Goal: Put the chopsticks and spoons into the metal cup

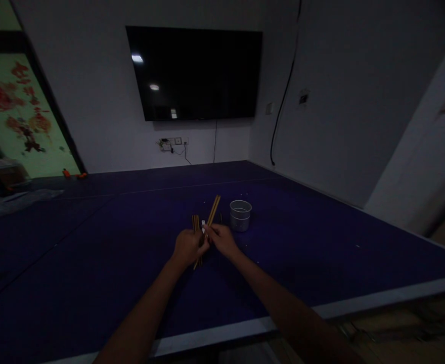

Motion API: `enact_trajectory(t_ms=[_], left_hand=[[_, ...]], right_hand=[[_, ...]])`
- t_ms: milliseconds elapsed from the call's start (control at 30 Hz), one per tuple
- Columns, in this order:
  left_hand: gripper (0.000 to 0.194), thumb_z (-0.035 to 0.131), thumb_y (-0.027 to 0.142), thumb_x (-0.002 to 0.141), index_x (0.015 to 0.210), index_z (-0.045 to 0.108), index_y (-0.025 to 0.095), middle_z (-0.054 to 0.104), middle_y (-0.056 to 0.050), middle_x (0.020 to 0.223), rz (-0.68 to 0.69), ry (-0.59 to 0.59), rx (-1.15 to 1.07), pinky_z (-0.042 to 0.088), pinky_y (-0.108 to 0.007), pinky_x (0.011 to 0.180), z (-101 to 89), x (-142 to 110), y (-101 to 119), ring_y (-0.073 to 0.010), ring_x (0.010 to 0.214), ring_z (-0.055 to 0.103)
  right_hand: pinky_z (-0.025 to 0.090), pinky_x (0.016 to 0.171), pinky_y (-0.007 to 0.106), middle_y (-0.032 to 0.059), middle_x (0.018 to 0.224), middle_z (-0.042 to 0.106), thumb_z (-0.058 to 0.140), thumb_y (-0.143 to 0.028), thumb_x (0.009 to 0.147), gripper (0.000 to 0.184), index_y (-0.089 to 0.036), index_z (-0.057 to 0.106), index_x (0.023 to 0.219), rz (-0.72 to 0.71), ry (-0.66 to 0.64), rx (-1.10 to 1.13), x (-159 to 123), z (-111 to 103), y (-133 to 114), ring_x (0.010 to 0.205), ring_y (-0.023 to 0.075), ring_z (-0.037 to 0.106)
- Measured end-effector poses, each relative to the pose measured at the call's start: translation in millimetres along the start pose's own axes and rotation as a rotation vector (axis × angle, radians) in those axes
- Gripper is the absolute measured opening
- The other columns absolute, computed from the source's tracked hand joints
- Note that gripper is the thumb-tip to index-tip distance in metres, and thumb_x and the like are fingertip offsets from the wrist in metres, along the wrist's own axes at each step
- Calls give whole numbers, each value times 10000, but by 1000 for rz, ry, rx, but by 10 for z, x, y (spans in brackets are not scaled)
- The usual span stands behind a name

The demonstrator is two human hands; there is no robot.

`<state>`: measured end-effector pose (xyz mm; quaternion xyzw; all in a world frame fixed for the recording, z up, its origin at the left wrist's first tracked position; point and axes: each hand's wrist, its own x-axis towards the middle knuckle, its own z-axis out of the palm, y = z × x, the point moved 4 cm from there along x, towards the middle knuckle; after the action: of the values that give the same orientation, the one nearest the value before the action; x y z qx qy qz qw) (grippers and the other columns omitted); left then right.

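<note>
Step in hand, as I judge it: two-handed handling of sticks, close in over a dark blue-purple flat-topped desk (302, 227). Left hand (187, 246), grip closed on a bundle of thin, straight, yellow-brown, wooden-looking sticks (195, 221). Right hand (222, 240), grip pinched on a pair of similar slender yellow-brown sticks (214, 208). Hands nearly meet; fingers hide the middles.

Small white piece (203, 223) between the two groups, by the fingertips; cannot tell whether it is held.

Long axes: left bundle runs away from the person, almost straight toward the wall. Right pair slants, far ends out and to the right. The two lines converge toward the hands. Raised or resting on the desk: cannot tell.

Next move likely calls for a firm left hold while the right fingers adjust the slanting pair.

Silver-grey round metal cup (240, 222) stands upright just right of the pair.
</note>
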<state>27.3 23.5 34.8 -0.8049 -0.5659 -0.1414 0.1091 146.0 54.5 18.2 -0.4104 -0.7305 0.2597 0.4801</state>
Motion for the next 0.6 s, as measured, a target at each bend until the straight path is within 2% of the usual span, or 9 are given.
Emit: enact_trajectory(t_ms=[133,200,267,333,433,500,600], left_hand=[[296,395,360,870,878,619,167,632,-84,702,138,187,-19,414,-299,733,-26,-45,65,-188,736,601],[326,380,401,884,841,606,170,619,-73,686,157,289,-32,411,-300,715,-44,-66,45,-186,718,592],[371,361,447,892,839,598,167,618,-73,691,123,339,-20,406,-303,702,-44,-73,7,-190,711,587],[399,334,460,903,855,596,162,625,-79,710,56,333,6,402,-304,698,-22,-64,-33,-193,712,587],[427,295,459,915,871,594,158,642,-90,747,-41,269,26,398,-302,705,33,-31,-80,-195,727,595],[442,279,462,918,887,595,156,654,-96,776,-87,221,14,398,-301,712,73,-9,-106,-197,743,604],[452,271,467,919,925,600,157,665,-97,796,-138,158,-21,401,-299,724,118,13,-143,-201,767,617]], right_hand=[[386,487,215,-4,549,569,443,-608,805,500,-157,601,654,35,96,221,-4,-10,-58,514,122,526],[371,467,217,-15,527,541,447,-619,796,500,-161,610,679,28,170,278,15,-137,-115,488,118,499],[345,457,219,-32,495,489,424,-617,809,504,-164,623,709,9,355,248,30,-396,-159,461,112,456],[363,504,232,-20,535,509,391,-609,829,515,-160,635,763,-37,616,152,18,-731,-187,506,124,479],[397,607,266,23,622,572,320,-594,863,554,-141,638,840,-70,932,-36,-26,-1156,-164,614,159,540],[398,643,278,44,651,594,287,-588,877,577,-130,638,871,-46,1005,-144,-24,-1307,-100,653,175,557],[386,645,280,74,695,625,268,-592,883,597,-123,637,874,2,949,-258,40,-1349,33,675,189,569]])
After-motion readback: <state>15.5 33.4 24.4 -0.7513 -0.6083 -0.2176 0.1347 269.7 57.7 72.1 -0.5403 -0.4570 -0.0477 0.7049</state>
